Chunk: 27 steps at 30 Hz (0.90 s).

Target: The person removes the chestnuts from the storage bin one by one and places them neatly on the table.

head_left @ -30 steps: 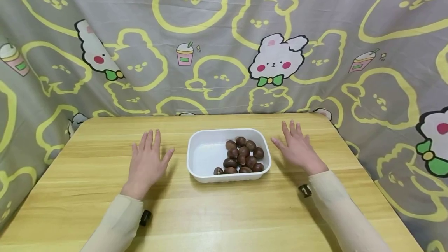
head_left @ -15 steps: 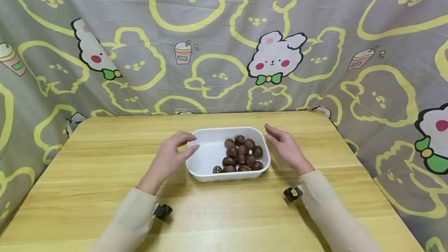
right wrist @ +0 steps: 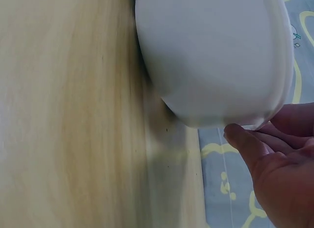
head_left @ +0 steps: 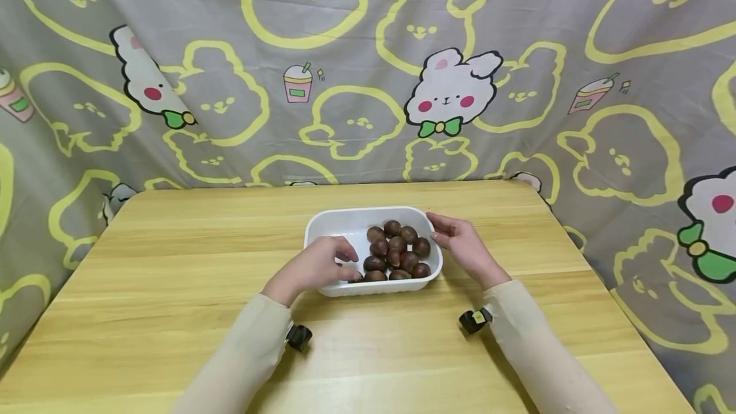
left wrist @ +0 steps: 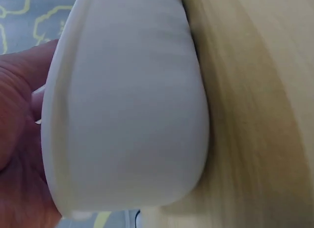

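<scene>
A white rectangular plastic tray (head_left: 339, 216) sits on the wooden table, with several glossy brown chestnuts (head_left: 421, 246) gathered mostly toward its right side. My left hand (head_left: 313, 267) reaches over the front left rim into the tray, thumb and fingers bent and apart. Its thumb is close to a chestnut (head_left: 358, 277) at the front, partly hidden by the hand; contact is unclear. At the tray's right end, my right hand (head_left: 468, 248) holds the rim. In the right wrist view, its thumb (right wrist: 240, 139) is against the tray's outer edge, with the fingers on the other side.
The light wood table (head_left: 172, 260) stretches out on both sides of the tray. A grey curtain (head_left: 356, 37) with cartoon animals hangs behind and at the sides. Small black wrist cameras (head_left: 299, 337) are worn at both cuffs.
From beside the tray, both hands have moved inward. The left hand has gone over the rim into the tray; the right hand has come to the right rim and taken hold of it.
</scene>
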Each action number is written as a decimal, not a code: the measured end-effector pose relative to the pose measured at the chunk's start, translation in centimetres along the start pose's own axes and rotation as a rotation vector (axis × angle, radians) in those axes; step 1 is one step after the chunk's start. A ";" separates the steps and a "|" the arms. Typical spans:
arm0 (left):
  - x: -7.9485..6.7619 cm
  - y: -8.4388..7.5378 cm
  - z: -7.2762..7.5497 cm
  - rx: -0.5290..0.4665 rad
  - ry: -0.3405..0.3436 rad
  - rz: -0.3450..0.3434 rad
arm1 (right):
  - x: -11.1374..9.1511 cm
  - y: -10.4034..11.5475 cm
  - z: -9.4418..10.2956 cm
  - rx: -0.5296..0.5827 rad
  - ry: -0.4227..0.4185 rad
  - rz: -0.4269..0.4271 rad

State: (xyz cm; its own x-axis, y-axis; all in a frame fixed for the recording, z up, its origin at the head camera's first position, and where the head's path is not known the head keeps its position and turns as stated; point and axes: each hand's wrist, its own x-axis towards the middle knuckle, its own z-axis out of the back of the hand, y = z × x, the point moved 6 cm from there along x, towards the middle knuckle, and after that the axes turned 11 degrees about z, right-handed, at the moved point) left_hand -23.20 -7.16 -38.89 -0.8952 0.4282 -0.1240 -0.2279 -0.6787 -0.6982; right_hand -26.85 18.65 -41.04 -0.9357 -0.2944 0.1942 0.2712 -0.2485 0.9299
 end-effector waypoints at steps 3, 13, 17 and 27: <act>0.4 0.0 -0.3 0.040 0.055 0.057 | -0.1 -0.1 0.0 0.004 0.000 -0.015; 1.0 -0.5 -1.1 0.144 0.147 0.000 | -0.2 -0.2 0.0 0.018 0.007 -0.029; 1.1 -0.6 -1.3 0.149 0.164 -0.014 | 0.0 -0.2 0.1 0.023 0.009 -0.024; 1.2 -0.1 -1.0 0.118 0.110 0.005 | -0.1 -0.6 0.1 0.032 0.014 -0.031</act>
State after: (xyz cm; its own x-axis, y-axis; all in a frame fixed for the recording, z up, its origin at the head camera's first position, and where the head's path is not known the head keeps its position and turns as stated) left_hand -23.88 -6.02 -39.68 -0.8506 0.4831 -0.2077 -0.2731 -0.7434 -0.6106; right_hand -26.97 18.93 -41.63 -0.9405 -0.2995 0.1608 0.2341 -0.2279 0.9451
